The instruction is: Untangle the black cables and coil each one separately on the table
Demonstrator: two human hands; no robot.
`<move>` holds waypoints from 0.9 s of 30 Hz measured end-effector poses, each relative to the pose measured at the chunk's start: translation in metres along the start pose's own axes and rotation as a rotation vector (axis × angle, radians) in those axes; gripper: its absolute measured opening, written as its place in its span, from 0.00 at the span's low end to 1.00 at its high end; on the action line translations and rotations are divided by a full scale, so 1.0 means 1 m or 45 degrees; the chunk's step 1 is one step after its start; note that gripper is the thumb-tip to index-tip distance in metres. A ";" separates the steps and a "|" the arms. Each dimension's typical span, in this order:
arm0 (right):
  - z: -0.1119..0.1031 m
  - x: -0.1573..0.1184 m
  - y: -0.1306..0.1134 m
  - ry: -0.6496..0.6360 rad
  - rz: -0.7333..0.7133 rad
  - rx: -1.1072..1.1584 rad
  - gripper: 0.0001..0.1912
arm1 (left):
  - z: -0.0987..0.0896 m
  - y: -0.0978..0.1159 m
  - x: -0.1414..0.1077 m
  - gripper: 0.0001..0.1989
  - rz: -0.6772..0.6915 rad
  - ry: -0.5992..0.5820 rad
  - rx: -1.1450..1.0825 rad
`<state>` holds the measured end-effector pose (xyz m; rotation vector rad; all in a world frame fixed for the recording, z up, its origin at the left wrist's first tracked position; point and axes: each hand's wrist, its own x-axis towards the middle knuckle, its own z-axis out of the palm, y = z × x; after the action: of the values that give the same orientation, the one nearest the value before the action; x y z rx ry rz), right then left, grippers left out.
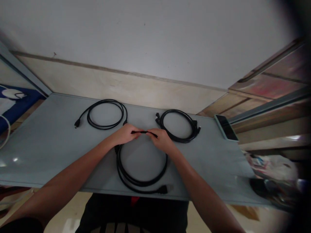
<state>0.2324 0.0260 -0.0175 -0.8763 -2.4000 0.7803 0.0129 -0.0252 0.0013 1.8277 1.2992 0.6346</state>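
A: What are the fingers doing?

B: The left hand (127, 133) and right hand (161, 138) both pinch a thin black strip (143, 132), thumbs and fingers closed on its 2 ends. It runs nearly level between them, with a short middle part exposed. I can't tell whether it belongs to the cable below or is separate.

A: How does that cable look?

B: The near black cable (141, 183) lies in a wide, round loop at the near side of the gray tabletop (209, 161), directly below the hands. It is smooth and dark, with strands running side by side along the bottom. 1 tail swings out to the near right and ends in a chunky connector (163, 189) with a clear, pale tip. The loop's far part is hidden by the hands.

A: And the other 2 coils?

B: The far-left black cable (103, 128) is thinner-looking and loosely looped, its plug (77, 123) sticking out left. The far-right black cable (183, 140) is bundled more thickly, with connectors at its left and right sides. Farther right, a smartphone (226, 127) in a pale green case lies near the tabletop's edge.
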 end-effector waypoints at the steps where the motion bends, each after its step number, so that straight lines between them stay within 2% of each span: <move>1: 0.000 0.000 0.001 0.014 0.003 -0.007 0.11 | -0.001 0.000 0.000 0.18 0.019 0.001 0.012; 4: -0.003 0.001 0.005 0.094 0.027 -0.029 0.12 | -0.005 -0.002 0.001 0.18 0.065 0.000 0.050; 10: -0.016 0.001 0.014 0.463 0.202 -0.167 0.13 | -0.010 -0.008 0.002 0.16 0.060 0.118 0.146; 13: -0.019 0.001 0.014 0.512 0.226 -0.195 0.13 | -0.007 -0.008 0.003 0.16 0.131 0.193 0.326; 18: -0.026 0.001 0.014 0.550 0.196 -0.237 0.12 | -0.012 0.003 -0.001 0.16 0.177 0.202 0.721; 21: -0.029 0.001 0.016 0.563 0.179 -0.238 0.12 | -0.018 0.019 -0.009 0.14 0.024 0.255 0.961; 24: -0.026 0.001 0.014 0.541 0.174 -0.211 0.13 | -0.022 0.034 -0.020 0.17 -0.292 0.293 1.054; 27: -0.021 0.001 0.011 0.508 0.182 -0.186 0.13 | -0.022 0.041 -0.030 0.26 -0.587 0.248 1.051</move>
<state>0.2491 0.0408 -0.0089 -1.1517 -2.0751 0.4309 0.0078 -0.0531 0.0483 1.9791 2.2541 -0.0052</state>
